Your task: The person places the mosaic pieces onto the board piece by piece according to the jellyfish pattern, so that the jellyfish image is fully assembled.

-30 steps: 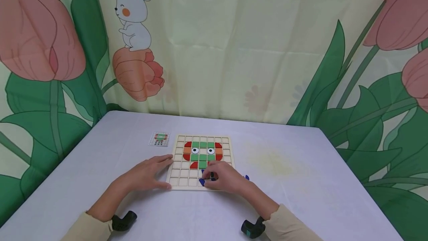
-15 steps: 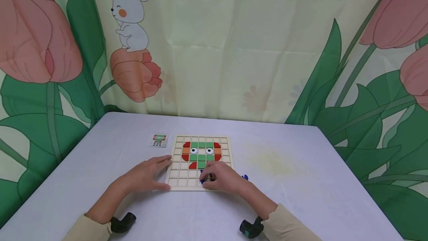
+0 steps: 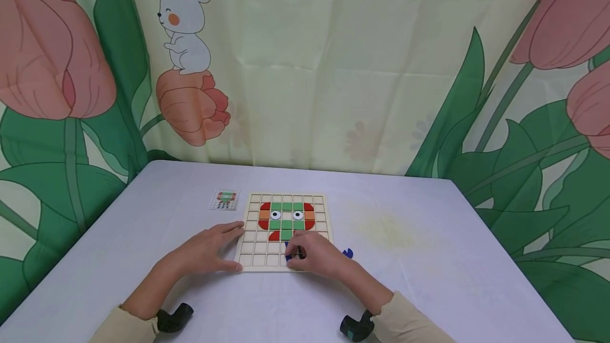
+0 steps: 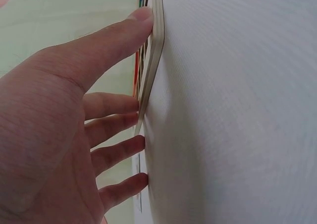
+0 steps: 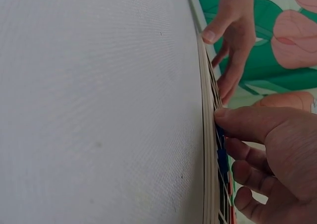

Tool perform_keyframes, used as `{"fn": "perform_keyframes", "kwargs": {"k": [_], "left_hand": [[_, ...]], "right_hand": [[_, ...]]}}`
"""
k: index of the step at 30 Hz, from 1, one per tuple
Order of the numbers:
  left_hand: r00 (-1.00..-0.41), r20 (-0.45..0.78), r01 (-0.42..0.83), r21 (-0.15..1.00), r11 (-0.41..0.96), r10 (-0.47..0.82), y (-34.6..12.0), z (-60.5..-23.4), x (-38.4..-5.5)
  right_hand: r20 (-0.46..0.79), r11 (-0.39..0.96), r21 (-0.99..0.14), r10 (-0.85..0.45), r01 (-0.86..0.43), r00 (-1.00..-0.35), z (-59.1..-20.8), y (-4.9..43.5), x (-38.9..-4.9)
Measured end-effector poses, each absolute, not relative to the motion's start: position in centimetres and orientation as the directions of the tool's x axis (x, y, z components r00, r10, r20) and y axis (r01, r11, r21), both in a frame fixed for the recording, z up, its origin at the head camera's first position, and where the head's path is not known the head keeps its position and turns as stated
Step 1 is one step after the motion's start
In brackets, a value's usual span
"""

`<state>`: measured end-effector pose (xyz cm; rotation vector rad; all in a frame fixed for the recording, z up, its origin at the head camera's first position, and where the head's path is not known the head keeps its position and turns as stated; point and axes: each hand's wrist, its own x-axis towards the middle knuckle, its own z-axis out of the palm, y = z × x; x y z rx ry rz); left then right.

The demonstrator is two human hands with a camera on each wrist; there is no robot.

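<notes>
A pale wooden grid board (image 3: 260, 247) lies on the white table, with green, red and orange tiles set in its squares. Two round eye tiles (image 3: 275, 215) sit among them. With fingers extended, my left hand (image 3: 207, 249) rests along the board's left edge, the thumb near the front corner. My right hand (image 3: 316, 253) is over the board's lower right part, pinching a small blue tile (image 3: 288, 254) between thumb and fingers. In the right wrist view, the thumb and blue tile (image 5: 222, 159) are close against the board; the hand hides some squares.
A small printed card (image 3: 224, 199) with a figure in similar colours lies behind the board's left corner. Blue tiles (image 3: 348, 253) lie on the table just right of the board, partly behind my right wrist. A patterned curtain (image 3: 305, 68) hangs behind the table.
My right fingers have closed in a little around the blue tile, which shows less now. My left hand stays at the board's edge. The whole view has shifted slightly.
</notes>
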<state>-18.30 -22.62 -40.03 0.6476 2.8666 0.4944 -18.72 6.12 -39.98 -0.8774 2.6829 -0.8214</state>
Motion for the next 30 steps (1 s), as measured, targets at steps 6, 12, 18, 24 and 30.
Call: {"fn": "perform_keyframes", "kwargs": {"k": [6,12,18,24,30], "left_hand": [[-0.892,-0.089,0.387,0.352,0.852,0.442,-22.4,-40.0,-18.3],[-0.892,-0.091,0.387,0.352,0.852,0.443,-22.4,-40.0,-18.4],[-0.890,-0.086,0.394,0.351,0.849,0.448,-22.3,-39.9,-18.4],[-0.887,-0.081,0.402,0.350,0.846,0.455,-22.3,-39.9,-18.5],[-0.888,-0.094,0.395,0.345,0.851,0.450,-22.6,-40.1,-18.5]], "right_hand": [[-0.025,0.678,-0.568,-0.582,-0.467,-0.813,-39.9,6.7,-18.8],[-0.045,0.702,-0.575,-0.541,-0.421,-0.840,-39.6,8.7,-18.9],[-0.061,0.739,-0.577,-0.463,-0.347,-0.884,-39.4,11.6,-18.8],[0.005,0.737,-0.577,-0.427,-0.351,-0.904,-39.4,14.8,-18.5],[0.035,0.754,-0.559,-0.394,-0.345,-0.918,-39.6,17.1,-18.2]]}}
